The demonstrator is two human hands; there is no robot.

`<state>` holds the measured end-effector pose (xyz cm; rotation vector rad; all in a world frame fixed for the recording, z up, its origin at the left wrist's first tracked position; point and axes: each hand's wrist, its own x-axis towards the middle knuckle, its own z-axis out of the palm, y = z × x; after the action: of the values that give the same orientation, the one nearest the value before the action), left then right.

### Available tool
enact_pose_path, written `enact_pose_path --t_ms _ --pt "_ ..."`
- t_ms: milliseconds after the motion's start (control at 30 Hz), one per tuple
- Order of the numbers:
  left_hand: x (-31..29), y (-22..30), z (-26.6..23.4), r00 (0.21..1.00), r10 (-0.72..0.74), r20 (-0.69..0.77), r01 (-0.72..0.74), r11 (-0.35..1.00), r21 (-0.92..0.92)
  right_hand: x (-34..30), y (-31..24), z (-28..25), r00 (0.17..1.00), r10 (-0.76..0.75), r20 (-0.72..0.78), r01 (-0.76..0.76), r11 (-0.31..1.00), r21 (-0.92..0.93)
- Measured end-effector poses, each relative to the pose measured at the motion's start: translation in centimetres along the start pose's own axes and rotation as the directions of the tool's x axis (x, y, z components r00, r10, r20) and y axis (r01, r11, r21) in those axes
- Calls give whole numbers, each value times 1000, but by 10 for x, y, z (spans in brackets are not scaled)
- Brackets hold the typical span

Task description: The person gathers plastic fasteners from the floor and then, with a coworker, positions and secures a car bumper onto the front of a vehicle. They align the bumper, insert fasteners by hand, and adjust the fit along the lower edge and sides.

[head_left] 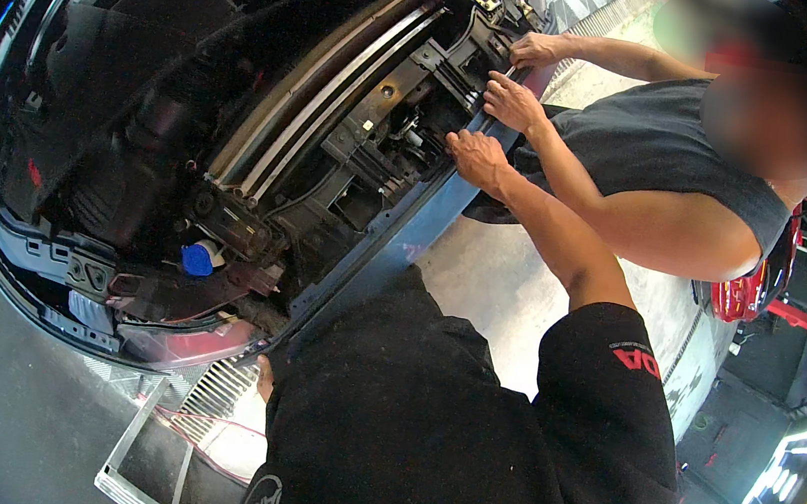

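A blue-grey front bumper cover (417, 223) lies along the open front of a car. My right hand (480, 161) is closed over its upper edge, fingers curled inward near the middle. Most of my left hand (264, 376) is hidden by my black shirt; the part that shows grips the bumper's near corner, close to the headlight (196, 342). A co-worker's one hand (514, 102) rests on the same edge just beyond mine, and their other hand (539, 50) holds farther along, toward the far corner.
Behind the bumper sit a radiator (317, 90), metal brackets and a blue reservoir cap (198, 259). The co-worker in a dark sleeveless top (639, 140) leans in from the right. A metal frame (138, 441) stands on the floor at lower left. A red vehicle (741, 293) is at right.
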<state>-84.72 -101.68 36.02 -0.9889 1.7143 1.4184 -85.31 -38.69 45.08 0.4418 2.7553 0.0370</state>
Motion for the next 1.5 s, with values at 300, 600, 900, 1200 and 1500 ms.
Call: enact_pose_path --t_ms 300,600,900,1200,1500 --pt "2 1 3 1000 -4 6 4 1000 -17 3 12 10 997 50 -60 -46 997 61" --pt "8 7 3 1000 -14 12 14 1000 -22 8 -3 -6 965 199 172 -218 970 104" --pt "7 6 -4 1000 -13 -1 13 1000 -25 2 -2 9 975 217 56 -223 964 146" --pt "9 11 2 1000 -12 5 12 999 -39 8 -4 6 959 252 128 -273 944 185" --pt "9 12 7 1000 -20 8 21 998 -62 4 -13 22 926 377 17 -364 879 310"
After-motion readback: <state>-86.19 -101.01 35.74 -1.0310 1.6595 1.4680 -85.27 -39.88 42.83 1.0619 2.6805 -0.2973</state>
